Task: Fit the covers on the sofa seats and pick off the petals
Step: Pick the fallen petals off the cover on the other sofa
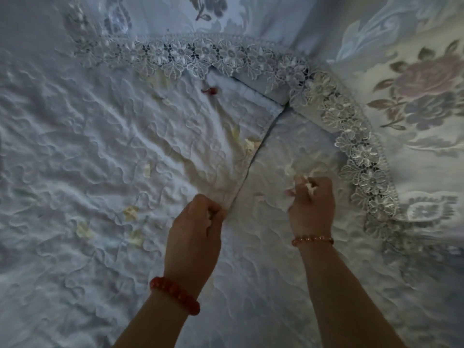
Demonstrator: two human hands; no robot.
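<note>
Two pale blue quilted seat covers meet at a seam: the left cover (82,151) is wrinkled, the right cover (296,136) lies flatter. My left hand (194,232) pinches the left cover's edge at the seam. My right hand (312,204) is closed around a bunch of whitish petals (310,185). Loose cream petals lie on the left cover (131,213), near the seam (249,144) and just beyond my right hand (289,169). A small red petal (210,90) rests near the back corner.
Lace-trimmed covers with flower patterns hang over the sofa back (200,52) and the right side (361,151). A cushion with a pink rose pattern (424,81) stands at the right.
</note>
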